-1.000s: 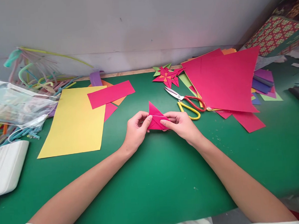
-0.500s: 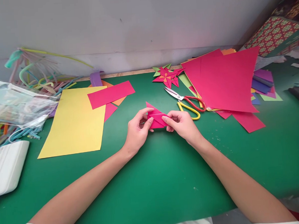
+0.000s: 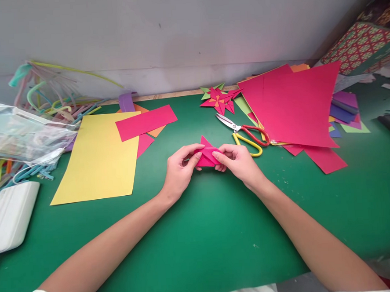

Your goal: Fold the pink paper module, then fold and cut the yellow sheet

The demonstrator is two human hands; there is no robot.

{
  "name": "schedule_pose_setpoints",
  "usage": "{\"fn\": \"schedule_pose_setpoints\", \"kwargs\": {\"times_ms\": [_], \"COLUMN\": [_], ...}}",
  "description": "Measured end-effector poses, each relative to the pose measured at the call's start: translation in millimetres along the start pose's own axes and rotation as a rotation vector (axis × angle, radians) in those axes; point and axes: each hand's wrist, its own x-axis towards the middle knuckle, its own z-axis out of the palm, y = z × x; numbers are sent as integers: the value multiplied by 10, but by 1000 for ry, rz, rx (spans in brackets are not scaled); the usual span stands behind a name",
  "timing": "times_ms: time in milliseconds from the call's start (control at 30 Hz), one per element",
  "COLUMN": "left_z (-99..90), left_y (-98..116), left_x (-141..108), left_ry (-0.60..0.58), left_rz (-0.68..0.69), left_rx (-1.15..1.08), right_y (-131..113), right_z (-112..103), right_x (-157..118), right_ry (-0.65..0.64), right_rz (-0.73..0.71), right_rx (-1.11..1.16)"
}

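A small folded red paper point(image 3: 207, 156) is held up between both hands over the green table, one point of it standing upward. My left hand point(image 3: 180, 169) pinches its left side between thumb and fingers. On its right side, my right hand point(image 3: 238, 160) grips it with the thumb on the front face. Fingers behind the paper are partly hidden. Just beyond my right hand lie open scissors point(image 3: 235, 125) with one red and one yellow handle. Farther back rests a folded paper star point(image 3: 219, 99) in red, with green and orange parts.
A yellow sheet point(image 3: 96, 156) and a red strip point(image 3: 146, 122) lie on the left. Large red sheets point(image 3: 291, 105) are stacked at right. Pipe cleaners point(image 3: 43, 98), a clear plastic bag point(image 3: 18, 130) and a white box-like object point(image 3: 12, 216) occupy the left edge. A grey wall point(image 3: 175, 32) stands behind.
The upright point of the folded red paper has shifted right, and its left flap now lies under my left fingers. Both hands keep hold of it; the view has shifted slightly.
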Motion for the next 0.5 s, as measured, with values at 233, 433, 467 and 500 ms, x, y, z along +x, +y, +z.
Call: {"fn": "schedule_pose_setpoints", "kwargs": {"times_ms": [233, 433, 467, 500], "left_z": [-5, 15, 20, 23], "left_y": [40, 33, 22, 14], "left_x": [-17, -2, 5, 14], "left_ry": [-72, -26, 3, 29], "left_rz": [127, 32, -6, -38], "left_rx": [216, 104, 29, -32], "right_y": [-21, 12, 13, 14], "right_z": [23, 37, 40, 42], "right_x": [-4, -6, -6, -7], "right_ry": [-43, -1, 4, 9], "right_rz": [52, 10, 0, -13], "right_rx": [155, 89, 81, 77]}}
